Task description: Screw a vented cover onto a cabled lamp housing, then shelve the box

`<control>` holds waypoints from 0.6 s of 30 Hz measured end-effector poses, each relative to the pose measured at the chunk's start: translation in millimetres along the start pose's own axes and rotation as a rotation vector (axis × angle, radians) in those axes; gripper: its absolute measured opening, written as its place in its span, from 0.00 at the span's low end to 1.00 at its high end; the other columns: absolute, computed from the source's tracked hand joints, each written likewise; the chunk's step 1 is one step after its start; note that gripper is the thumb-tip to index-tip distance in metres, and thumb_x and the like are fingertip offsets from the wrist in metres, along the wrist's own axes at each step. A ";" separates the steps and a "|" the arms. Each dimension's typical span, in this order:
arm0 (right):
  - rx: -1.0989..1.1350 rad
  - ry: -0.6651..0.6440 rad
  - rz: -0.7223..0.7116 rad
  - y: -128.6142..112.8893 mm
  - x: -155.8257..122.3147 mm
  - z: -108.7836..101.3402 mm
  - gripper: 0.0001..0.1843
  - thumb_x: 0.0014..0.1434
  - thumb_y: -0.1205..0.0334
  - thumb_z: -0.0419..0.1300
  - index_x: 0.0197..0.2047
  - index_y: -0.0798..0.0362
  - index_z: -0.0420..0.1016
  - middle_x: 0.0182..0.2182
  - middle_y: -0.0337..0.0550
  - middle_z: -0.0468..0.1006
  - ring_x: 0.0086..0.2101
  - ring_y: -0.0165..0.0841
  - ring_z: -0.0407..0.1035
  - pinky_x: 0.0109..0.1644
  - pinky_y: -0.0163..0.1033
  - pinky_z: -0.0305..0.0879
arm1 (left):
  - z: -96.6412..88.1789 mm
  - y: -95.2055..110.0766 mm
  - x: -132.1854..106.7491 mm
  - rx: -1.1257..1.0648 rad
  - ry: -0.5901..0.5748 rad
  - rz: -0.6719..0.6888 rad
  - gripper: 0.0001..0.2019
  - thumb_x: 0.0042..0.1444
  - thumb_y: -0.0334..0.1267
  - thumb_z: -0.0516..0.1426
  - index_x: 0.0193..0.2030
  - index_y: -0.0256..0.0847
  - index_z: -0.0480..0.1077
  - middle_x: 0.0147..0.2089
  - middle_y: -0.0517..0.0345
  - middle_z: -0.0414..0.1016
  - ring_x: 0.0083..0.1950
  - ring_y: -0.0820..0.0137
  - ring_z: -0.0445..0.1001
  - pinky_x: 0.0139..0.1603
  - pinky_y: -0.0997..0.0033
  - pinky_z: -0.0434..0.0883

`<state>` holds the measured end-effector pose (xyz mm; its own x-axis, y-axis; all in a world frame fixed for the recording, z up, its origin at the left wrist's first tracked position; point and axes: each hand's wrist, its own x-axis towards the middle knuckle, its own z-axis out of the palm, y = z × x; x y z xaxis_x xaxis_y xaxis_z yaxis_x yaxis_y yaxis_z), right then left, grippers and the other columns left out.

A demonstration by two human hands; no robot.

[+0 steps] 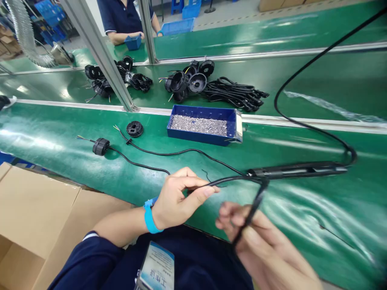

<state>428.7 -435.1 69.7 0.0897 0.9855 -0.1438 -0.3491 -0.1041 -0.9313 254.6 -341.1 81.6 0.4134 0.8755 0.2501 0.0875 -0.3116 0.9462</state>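
Between thumb and fingers, my left hand [181, 195] pinches a black cable [236, 178] above the green bench. The cable runs right and bends sharply down to my right hand [263, 237], which is closed on it and partly blurred. Left of my hands lies a round black housing [100, 146] with stripped wires at one end and a cord leading toward my left hand. A second cord [178, 153] with bare wire ends lies behind it, near a ribbed round black cap [134, 129]. Just beyond my hands rests a black pen-shaped electric screwdriver [299, 170] with its own lead.
A blue bin [196, 137] of small metal screws stands behind. Farther back are black housings [193, 80], bundled cables [236, 93] and a metal post [99, 52]. An opened cardboard box [39, 213] sits at left. Across the bench a person [121, 20] works beside a small blue box [133, 42].
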 end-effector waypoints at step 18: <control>0.260 0.035 -0.147 24.1 19.4 35.1 0.06 0.60 0.63 0.68 0.42 0.45 0.79 0.30 0.36 0.78 0.27 0.26 0.74 0.32 0.30 0.77 | 10.0 15.0 -14.6 -0.455 -0.132 -0.292 0.13 0.65 0.42 0.59 0.50 0.40 0.81 0.33 0.57 0.70 0.28 0.79 0.73 0.24 0.83 0.72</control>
<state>389.3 -413.8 56.2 0.1876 0.9818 -0.0291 -0.5568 0.0819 -0.8266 258.9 -362.2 90.1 0.5435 0.8386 -0.0359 -0.1727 0.1536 0.9729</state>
